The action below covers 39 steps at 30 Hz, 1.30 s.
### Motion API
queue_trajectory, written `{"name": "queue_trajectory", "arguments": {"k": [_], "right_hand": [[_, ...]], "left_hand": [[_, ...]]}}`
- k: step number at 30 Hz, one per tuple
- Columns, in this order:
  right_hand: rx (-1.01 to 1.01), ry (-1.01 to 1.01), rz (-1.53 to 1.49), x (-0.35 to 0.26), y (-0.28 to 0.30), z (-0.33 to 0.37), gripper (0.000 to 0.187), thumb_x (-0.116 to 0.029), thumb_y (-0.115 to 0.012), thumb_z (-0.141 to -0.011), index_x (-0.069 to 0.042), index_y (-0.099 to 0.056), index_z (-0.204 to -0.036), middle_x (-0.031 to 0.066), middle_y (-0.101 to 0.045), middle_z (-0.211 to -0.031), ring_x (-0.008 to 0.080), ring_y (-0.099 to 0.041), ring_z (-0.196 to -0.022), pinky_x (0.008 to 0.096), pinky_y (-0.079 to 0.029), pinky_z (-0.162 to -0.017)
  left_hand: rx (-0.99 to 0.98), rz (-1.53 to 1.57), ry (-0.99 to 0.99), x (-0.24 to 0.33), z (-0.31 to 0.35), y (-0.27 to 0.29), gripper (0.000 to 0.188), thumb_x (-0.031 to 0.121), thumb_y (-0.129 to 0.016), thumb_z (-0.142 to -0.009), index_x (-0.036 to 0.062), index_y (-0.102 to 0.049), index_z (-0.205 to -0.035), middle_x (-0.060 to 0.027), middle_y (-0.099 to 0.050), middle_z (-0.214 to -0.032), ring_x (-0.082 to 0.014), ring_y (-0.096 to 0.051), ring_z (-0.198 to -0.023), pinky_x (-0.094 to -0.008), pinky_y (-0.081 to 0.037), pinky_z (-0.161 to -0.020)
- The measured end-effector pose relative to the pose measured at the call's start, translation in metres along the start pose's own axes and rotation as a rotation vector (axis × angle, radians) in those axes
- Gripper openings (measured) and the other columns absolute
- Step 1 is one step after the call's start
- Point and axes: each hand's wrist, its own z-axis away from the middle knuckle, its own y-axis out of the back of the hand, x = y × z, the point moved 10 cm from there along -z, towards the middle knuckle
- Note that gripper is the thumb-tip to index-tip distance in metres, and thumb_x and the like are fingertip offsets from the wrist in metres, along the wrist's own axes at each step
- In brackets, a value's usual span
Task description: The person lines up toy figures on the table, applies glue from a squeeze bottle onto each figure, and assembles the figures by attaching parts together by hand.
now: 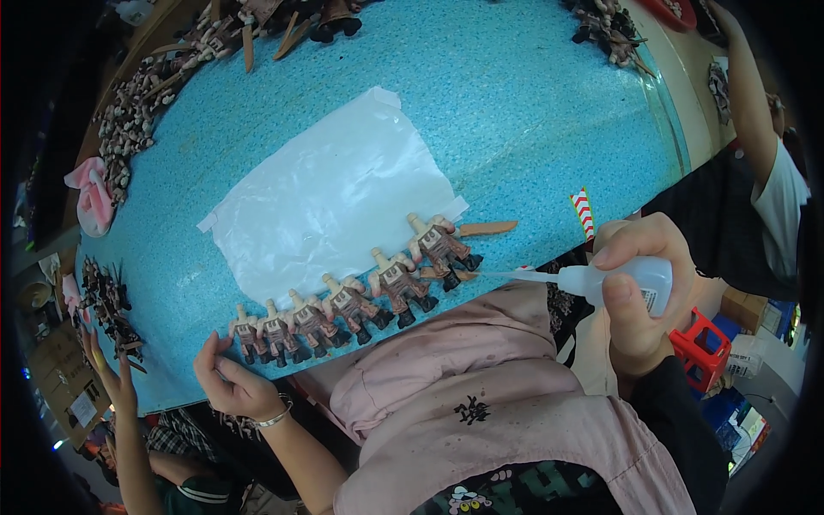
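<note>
Right hand point(639, 336) wraps a bottle point(657, 275), long nozzle point(536, 276) pointing left toward the nearest doll point(439, 247); left hand point(227, 382) (half-curled, hold unclear) sits near the leftmost doll point(245, 336)

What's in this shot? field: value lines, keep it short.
Left hand: loosely curled beside leftmost figure; contact unclear
Right hand: grips translucent bottle, thin nozzle toward rightmost figure
Row: six small figures along near edge of table
Table: blue, speckled
Sheet: white, beyond the row
Loose piece: brown, blade-shaped, right of rightmost figure
Far left: heap of small parts
</note>
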Motion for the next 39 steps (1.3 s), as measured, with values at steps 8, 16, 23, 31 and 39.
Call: {"name": "queue_trajectory", "arguments": {"k": [8, 16, 23, 31, 39], "right_hand": [[-0.01, 0.007, -0.017, 0.003, 0.001, -0.006, 0.016, -0.004, -0.07, -0.076, -0.001, -0.062, -0.09, 0.0076, -0.063, -0.085, 0.0098, -0.058, -0.07, 0.0214, -0.043, -0.061], [-0.075, 0.025, 0.014, 0.006, -0.008, -0.008, 0.015, -0.002, -0.071, -0.077, 0.0, -0.063, -0.09, 0.0082, -0.064, -0.083, 0.0119, -0.06, -0.068, 0.0227, -0.045, -0.06], [-0.076, 0.053, 0.039, 0.002, -0.005, -0.017, 0.016, -0.003, -0.071, -0.076, 0.0, -0.064, -0.09, 0.0095, -0.064, -0.084, 0.0145, -0.061, -0.069, 0.0243, -0.045, -0.061], [0.221, -0.015, -0.098, 0.039, 0.046, -0.015, 0.033, -0.032, -0.069, -0.083, -0.003, -0.056, -0.089, 0.0058, -0.058, -0.086, 0.0129, -0.053, -0.066, 0.0255, -0.042, -0.064], [-0.253, -0.009, -0.16, -0.023, -0.053, -0.168, 0.034, -0.005, -0.065, -0.083, -0.004, -0.045, -0.109, 0.0097, -0.063, -0.098, 0.0169, -0.062, -0.094, 0.0261, -0.049, -0.078]], "left_hand": [[0.007, -0.026, 0.01, 0.0, 0.0, 0.003, 0.026, -0.002, -0.039, -0.09, -0.0076, -0.061, -0.103, -0.014, -0.061, -0.087, -0.0207, -0.06, -0.075, -0.0304, -0.048, -0.071], [0.007, -0.027, -0.005, 0.003, 0.003, -0.001, 0.025, -0.002, -0.04, -0.09, -0.0074, -0.061, -0.102, -0.0141, -0.062, -0.087, -0.0205, -0.06, -0.074, -0.0304, -0.048, -0.069], [0.02, -0.034, 0.009, 0.006, -0.005, 0.0, 0.026, -0.005, -0.04, -0.087, -0.0076, -0.061, -0.101, -0.014, -0.061, -0.086, -0.0207, -0.06, -0.073, -0.0307, -0.048, -0.069], [0.113, 0.219, 0.333, -0.009, -0.001, -0.011, 0.023, -0.007, -0.044, -0.083, -0.005, -0.063, -0.095, -0.0143, -0.062, -0.079, -0.0258, -0.061, -0.071, -0.0337, -0.047, -0.065], [0.188, 0.0, 0.185, 0.003, 0.0, 0.024, 0.02, -0.006, -0.049, -0.074, 0.0018, -0.063, -0.085, -0.0111, -0.062, -0.071, -0.0308, -0.059, -0.064, -0.0393, -0.045, -0.058]]}}
